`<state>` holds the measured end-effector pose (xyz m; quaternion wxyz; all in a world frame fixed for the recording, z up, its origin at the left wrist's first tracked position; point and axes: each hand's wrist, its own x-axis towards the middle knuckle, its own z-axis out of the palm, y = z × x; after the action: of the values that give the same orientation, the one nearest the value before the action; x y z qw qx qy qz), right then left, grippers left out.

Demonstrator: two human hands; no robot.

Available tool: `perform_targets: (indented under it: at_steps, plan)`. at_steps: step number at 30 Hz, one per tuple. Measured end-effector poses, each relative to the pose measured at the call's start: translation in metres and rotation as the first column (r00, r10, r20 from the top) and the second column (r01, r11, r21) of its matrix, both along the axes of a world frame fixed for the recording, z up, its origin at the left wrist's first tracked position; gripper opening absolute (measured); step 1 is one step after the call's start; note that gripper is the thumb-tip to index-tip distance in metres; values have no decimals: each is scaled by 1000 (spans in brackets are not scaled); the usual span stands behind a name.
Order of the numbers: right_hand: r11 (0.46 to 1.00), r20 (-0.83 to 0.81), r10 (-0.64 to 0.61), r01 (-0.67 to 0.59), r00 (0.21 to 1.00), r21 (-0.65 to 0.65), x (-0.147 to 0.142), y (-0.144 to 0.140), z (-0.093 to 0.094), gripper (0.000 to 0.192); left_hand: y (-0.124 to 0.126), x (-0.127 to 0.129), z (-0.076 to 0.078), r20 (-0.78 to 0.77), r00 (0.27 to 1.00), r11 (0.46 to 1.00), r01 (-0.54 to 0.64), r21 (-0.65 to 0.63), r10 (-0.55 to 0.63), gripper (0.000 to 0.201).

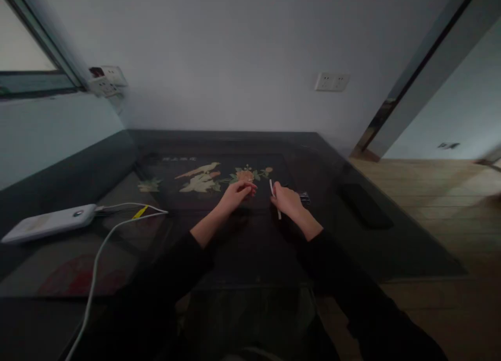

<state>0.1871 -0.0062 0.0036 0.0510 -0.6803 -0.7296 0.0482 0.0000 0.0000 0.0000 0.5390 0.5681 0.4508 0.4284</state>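
Note:
My right hand (pixel 287 200) is closed around a slim white stick (pixel 278 213), which slants upright, its ends showing above and below the fingers. To its left, over the dark tabletop, my left hand (pixel 238 194) has its fingers curled and pressed together; whatever they may hold is too small to make out. The hands are apart. Beneath them lies a dark mat (pixel 164 178) printed with pale birds and an orange flower. Just right of my right hand is a small shiny item (pixel 304 197), partly covered by the hand.
A white power bank (pixel 50 223) lies at the left, its white cable (pixel 96 267) with a yellow tag (pixel 140 212) running toward me. On the right rests a dark flat phone-like object (pixel 365 205). Wall sockets (pixel 332 82) are behind the table.

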Motion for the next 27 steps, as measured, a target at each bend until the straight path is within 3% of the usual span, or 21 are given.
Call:
perform_targets:
  at_steps: [7,11,15,27]
  plan:
    - [1000,-21,26,-26,999,-3,-5,-3,0,27,4,-2,-10,-199,977,988,105,117,-80,16]
    - [994,-109,60,-50,992,99,-11,-7,4,18,6,-4,-16,-340,940,971,113,213,-35,18]
    - [973,-200,151,-110,968,203,-24,-18,8,13,4,-4,-16,-439,898,967,111,227,0,25]
    - [947,-167,274,-236,947,217,-40,-34,8,12,8,-5,-22,-461,887,970,139,198,-33,40]
